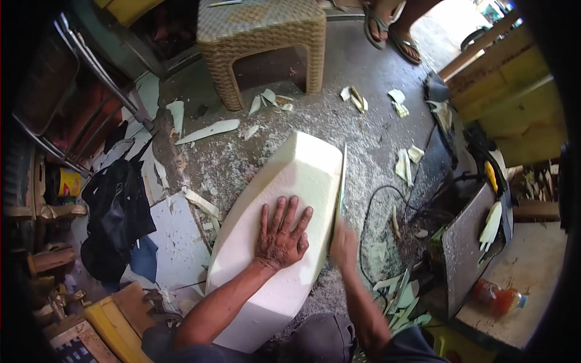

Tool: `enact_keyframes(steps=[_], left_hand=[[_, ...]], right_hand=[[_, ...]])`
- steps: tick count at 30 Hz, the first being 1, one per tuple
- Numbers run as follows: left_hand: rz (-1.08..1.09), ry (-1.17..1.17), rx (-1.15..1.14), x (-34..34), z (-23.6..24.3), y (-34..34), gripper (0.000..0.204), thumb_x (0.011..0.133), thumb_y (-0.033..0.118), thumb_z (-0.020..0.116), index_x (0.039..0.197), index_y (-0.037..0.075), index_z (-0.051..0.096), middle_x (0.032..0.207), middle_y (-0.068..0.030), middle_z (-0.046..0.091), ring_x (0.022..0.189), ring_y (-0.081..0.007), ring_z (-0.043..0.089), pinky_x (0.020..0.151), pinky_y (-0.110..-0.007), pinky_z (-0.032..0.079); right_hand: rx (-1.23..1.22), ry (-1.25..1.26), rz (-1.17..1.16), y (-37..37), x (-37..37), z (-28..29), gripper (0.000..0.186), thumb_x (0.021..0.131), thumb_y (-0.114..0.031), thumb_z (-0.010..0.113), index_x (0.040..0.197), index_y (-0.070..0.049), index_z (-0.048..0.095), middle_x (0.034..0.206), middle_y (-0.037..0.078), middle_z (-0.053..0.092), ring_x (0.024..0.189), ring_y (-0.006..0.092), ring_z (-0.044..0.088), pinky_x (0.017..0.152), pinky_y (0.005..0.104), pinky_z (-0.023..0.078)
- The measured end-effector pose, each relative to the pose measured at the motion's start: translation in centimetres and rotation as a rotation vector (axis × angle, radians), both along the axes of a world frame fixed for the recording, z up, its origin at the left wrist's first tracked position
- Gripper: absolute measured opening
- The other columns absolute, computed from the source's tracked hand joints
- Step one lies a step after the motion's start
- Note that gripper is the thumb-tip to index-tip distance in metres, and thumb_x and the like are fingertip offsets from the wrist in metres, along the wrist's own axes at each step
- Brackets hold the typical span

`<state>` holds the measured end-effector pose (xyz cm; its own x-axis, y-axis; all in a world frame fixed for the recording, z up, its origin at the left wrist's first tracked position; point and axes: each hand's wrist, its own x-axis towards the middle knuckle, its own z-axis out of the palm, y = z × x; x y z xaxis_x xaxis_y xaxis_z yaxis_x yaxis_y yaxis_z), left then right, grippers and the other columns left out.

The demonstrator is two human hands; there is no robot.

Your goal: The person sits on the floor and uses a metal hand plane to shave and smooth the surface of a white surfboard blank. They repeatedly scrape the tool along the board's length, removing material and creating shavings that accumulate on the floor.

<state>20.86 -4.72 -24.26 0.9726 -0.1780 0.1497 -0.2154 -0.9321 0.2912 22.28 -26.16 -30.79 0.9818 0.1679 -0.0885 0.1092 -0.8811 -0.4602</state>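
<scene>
1. My left hand (280,235) lies flat on the top face of the big white foam block (284,199), fingers spread wide and pointing away from me, holding nothing, only pressing down.
2. My right hand (344,243) is at the block's right edge, closed around the handle of a long thin blade (341,181); the hand is blurred, so I cannot tell the exact grip.
3. The blade runs along the block's right side, flat against it, its tip toward the block's far end.
4. The block rests on the grey floor (375,78), tilted from my knees at its near end toward the far right, and it fills the middle of the view.
5. Beyond the block's far end stands a woven tan stool (261,36), with white foam scraps (269,100) on the floor just in front of it.
6. A long curved white offcut (209,130) lies to the far left of the block.
7. Left of the block a black bag (116,209) sits on pale sheets; further left is a small yellow can with a red label (69,183), among wooden bits.
8. Right of the block a black cable (378,209) loops on the floor, near more pale scraps.
9. Further right, on a low wooden surface, lies a clear plastic bottle (499,297) with reddish contents, on its side.
10. Past the stool, another person's feet in sandals (393,33) stand on the floor.
</scene>
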Motion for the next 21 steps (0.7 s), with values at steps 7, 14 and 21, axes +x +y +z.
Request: enact_keyframes(steps=[7,14,21], left_hand=[[-0.008,-0.042,-0.042,0.3,-0.1,-0.7,0.067,0.09,0.03,0.055,0.156,0.023,0.045,0.166,-0.017,0.029,0.154,-0.0393,0.025,0.123,-0.065,0.015],[0.007,-0.05,-0.041,0.1,-0.4,-0.1,0.067,0.09,0.03,0.055,0.156,0.02,0.044,0.166,-0.0187,0.029,0.154,-0.0405,0.024,0.123,-0.067,0.015],[-0.031,-0.033,0.021,0.6,0.4,-0.8,0.067,0.091,0.029,0.052,0.156,0.017,0.044,0.165,-0.0211,0.029,0.153,-0.0429,0.025,0.123,-0.067,0.015]], right_hand=[[0.439,0.18,-0.369,2.2,10.2,5.9,0.073,0.109,-0.05,0.036,0.079,0.013,0.059,0.059,0.025,0.054,0.054,0.0291,0.045,0.056,0.0504,0.039],[0.257,0.381,-0.191,0.2,-4.2,5.1,0.055,0.11,-0.033,0.028,0.126,0.004,0.065,0.096,0.035,0.067,0.09,0.0421,0.072,0.076,0.0553,0.051],[0.275,0.204,-0.209,0.7,5.0,3.1,0.053,0.11,-0.034,0.033,0.102,0.007,0.066,0.088,0.03,0.069,0.08,0.0427,0.071,0.067,0.0532,0.049]])
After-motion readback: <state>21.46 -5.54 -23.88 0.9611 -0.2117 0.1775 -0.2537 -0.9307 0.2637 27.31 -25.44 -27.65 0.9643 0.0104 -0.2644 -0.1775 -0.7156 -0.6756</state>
